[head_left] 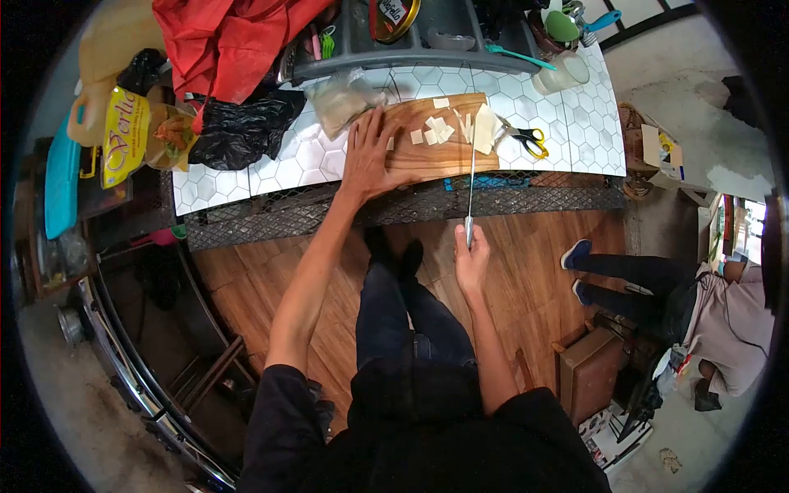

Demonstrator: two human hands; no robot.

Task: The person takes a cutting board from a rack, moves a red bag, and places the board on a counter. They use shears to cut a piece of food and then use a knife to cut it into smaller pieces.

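While my left hand lies flat and open on the cutting board and my right hand grips the knife among the pale pieces there, I'd steady the board, fingers clear.

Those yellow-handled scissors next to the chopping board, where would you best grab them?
Probably by the handle loops, coming from the right. The scissors lie flat on the tiled counter, blades pointing left toward the pale slab at the edge of the board, so the loops are the free, blunt end.
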